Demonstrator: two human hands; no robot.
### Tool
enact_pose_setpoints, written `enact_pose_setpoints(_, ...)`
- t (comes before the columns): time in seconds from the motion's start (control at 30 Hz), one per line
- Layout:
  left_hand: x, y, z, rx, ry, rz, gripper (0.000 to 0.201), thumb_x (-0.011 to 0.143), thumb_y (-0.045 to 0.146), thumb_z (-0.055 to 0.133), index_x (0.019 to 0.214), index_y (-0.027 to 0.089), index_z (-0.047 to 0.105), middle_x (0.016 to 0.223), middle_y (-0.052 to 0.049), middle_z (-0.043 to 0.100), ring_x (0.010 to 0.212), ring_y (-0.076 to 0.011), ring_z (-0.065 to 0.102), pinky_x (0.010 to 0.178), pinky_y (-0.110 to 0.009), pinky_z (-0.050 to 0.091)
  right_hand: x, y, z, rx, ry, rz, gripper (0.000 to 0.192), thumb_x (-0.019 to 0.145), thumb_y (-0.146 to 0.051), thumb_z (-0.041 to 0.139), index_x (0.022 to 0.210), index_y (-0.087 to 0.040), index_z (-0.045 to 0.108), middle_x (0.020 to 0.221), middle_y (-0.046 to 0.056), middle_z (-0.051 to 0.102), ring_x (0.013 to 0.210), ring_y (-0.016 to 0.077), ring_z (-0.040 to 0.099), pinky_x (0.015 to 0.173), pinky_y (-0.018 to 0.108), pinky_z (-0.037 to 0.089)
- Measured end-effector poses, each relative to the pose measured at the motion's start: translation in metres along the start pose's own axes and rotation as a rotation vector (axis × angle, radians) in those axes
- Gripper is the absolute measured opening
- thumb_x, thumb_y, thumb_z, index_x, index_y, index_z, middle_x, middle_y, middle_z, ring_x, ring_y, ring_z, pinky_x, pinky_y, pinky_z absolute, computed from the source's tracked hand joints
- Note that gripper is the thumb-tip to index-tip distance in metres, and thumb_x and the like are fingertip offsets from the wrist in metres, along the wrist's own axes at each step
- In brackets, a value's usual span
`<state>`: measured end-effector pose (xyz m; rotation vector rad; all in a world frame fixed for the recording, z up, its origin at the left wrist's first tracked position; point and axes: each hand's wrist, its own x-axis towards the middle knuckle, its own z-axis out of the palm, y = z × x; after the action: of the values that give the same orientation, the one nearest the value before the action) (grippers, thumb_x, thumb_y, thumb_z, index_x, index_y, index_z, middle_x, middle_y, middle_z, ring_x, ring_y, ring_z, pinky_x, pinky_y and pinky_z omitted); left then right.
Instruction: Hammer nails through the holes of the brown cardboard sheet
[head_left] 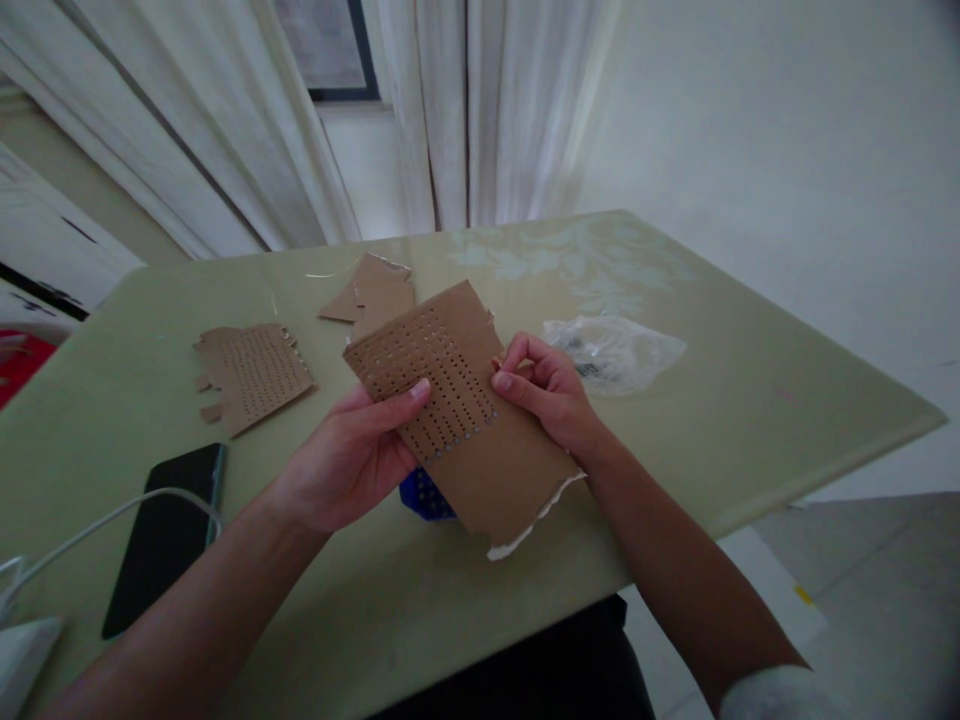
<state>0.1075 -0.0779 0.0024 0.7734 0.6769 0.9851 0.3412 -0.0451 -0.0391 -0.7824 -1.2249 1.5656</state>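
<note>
A: What is held, and how?

B: A brown cardboard sheet with rows of punched holes (450, 395) is held above the near edge of the pale green table (750, 400), between both hands. The left hand (352, 455) grips its left edge, thumb pressed flat on the holes, so I think it keeps the sheet steady and tilted toward the eyes. The right hand (547, 390) is closed on the right edge, the fingertips pinching there; whether they also hold a small tool, I cannot tell.

A: Anything under the sheet?

B: A blue perforated piece (424, 495) shows just below the left hand, mostly hidden.

A: And further out?

B: Beyond the left hand lies a second punched brown cardboard piece (251, 375), and behind it plain cardboard scraps (375, 290). Beyond the right hand lies a clear plastic bag (611, 350); something dark is inside, too blurred to name. Left of the left arm rests a black phone (165, 535) with a white cable (97, 525).
</note>
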Motion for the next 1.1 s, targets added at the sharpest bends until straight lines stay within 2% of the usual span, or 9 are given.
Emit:
enact_pose_setpoints(0.3,0.0006,-0.0031,-0.0051,-0.055,-0.020,0.010,0.059,0.102,0.017,0.075,0.160,0.023,0.061,0.145,-0.012,0.079,0.149,-0.0356,0.067,0.128,-0.047,0.056,0.0032,0.0039,-0.0027,0.036,-0.022,-0.028,0.046,0.086,-0.052,0.096,0.087,-0.025,0.059,0.070,-0.005,0.073,0.050,0.0109,0.059,0.047,0.021,0.040)
enact_pose_setpoints(0.67,-0.0003,-0.0044,-0.0050,-0.035,-0.016,0.020,0.059,0.102,0.018,0.076,0.159,0.024,0.062,0.144,-0.012,0.080,0.152,-0.0374,0.064,0.131,-0.052,0.052,0.0020,0.0023,-0.0020,0.054,-0.018,-0.035,0.043,0.086,-0.048,0.097,0.087,-0.024,0.061,0.073,-0.004,0.075,0.054,0.0111,0.062,0.050,0.020,0.042)
enact_pose_setpoints(0.93,0.0010,-0.0050,-0.0084,-0.015,-0.008,0.031,0.063,0.101,0.020,0.078,0.161,0.026,0.061,0.145,-0.012,0.079,0.148,-0.0379,0.067,0.127,-0.052,0.057,0.0035,0.0045,-0.0023,0.053,-0.016,-0.018,0.046,0.084,-0.050,0.099,0.087,-0.024,0.061,0.077,-0.004,0.075,0.051,0.0099,0.060,0.045,0.019,0.040)
enact_pose_setpoints(1.1,0.0007,-0.0052,-0.0068,0.000,0.014,0.025,0.063,0.101,0.024,0.080,0.161,0.026,0.061,0.144,-0.012,0.080,0.143,-0.0370,0.071,0.124,-0.050,0.059,0.0033,0.0043,-0.0023,0.035,-0.022,-0.013,0.044,0.085,-0.048,0.098,0.087,-0.024,0.062,0.071,-0.004,0.075,0.050,0.0102,0.061,0.045,0.019,0.041)
